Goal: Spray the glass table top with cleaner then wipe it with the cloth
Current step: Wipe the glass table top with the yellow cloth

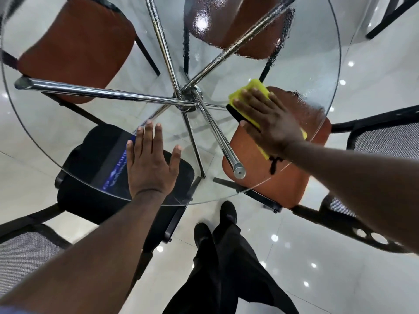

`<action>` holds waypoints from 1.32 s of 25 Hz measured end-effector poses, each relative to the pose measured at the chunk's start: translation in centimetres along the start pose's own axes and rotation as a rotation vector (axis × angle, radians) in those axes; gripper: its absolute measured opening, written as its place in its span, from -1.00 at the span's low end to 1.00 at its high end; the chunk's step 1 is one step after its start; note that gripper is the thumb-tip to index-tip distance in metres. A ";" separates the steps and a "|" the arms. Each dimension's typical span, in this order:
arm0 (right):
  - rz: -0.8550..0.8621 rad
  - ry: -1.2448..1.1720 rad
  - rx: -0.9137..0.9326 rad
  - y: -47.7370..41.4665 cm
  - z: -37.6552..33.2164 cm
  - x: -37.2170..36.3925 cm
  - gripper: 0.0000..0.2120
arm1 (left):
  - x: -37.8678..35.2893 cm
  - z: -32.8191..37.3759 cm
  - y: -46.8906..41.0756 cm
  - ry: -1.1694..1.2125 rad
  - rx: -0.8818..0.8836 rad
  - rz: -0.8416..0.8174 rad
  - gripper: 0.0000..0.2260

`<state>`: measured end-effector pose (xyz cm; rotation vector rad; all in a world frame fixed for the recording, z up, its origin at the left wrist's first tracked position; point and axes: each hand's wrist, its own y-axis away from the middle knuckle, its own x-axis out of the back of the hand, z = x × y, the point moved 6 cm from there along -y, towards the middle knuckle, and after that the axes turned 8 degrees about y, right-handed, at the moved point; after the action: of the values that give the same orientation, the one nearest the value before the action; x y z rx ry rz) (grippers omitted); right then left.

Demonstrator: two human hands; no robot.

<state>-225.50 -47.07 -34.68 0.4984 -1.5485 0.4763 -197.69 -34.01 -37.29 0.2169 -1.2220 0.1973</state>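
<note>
Right hand [269, 123] lies flat, palm down, fingers spread, pressing the yellow cloth [254, 89] onto the glass table top [317, 64]; not a pinch, just a flat press on top of it. The cloth shows past the fingertips and again by the wrist, so its long axis runs roughly along the hand, from the near right rim toward the table centre. Left hand [150, 162] is open and holds nothing, palm flat on the glass near the near edge, probably bracing.

No spray bottle in view. Wet, beaded patches distort the glass at the far side [226, 26] and at the right rim beyond the cloth, so spraying looks done and wiping is under way.

Key relation: the wet far patch lies ahead of and slightly left of the cloth hand, across the chrome legs' hub [188, 100] seen under the glass. The right hand is clearly nearer to it than the left. The next stroke likely pushes forward, away from the body. Chairs sit below the glass, out of the way.
</note>
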 end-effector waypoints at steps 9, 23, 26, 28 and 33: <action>-0.005 -0.015 -0.263 2.8 -0.6 -0.6 -0.46 | 0.6 7.0 -3.9 0.026 -0.217 0.092 -0.29; -0.078 0.016 -0.208 1.3 4.9 -0.4 -0.44 | -3.7 11.6 -6.2 -0.043 -0.498 -0.092 -0.31; -0.059 0.040 0.091 -2.4 9.3 -0.5 -0.47 | -4.3 11.5 -6.1 -0.050 -0.506 -0.134 -0.30; -0.013 -0.020 -0.231 -4.1 13.7 0.0 -0.46 | -4.5 11.1 -6.1 -0.056 -0.497 -0.138 -0.30; -0.040 -0.155 -0.879 1.1 10.9 -0.2 -0.42 | -4.4 11.0 -5.9 -0.037 -0.472 -0.151 -0.30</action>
<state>-235.01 -52.54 -35.28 -0.1219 -1.7139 -0.2971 -207.56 -42.82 -38.21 -0.0989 -1.2481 -0.2274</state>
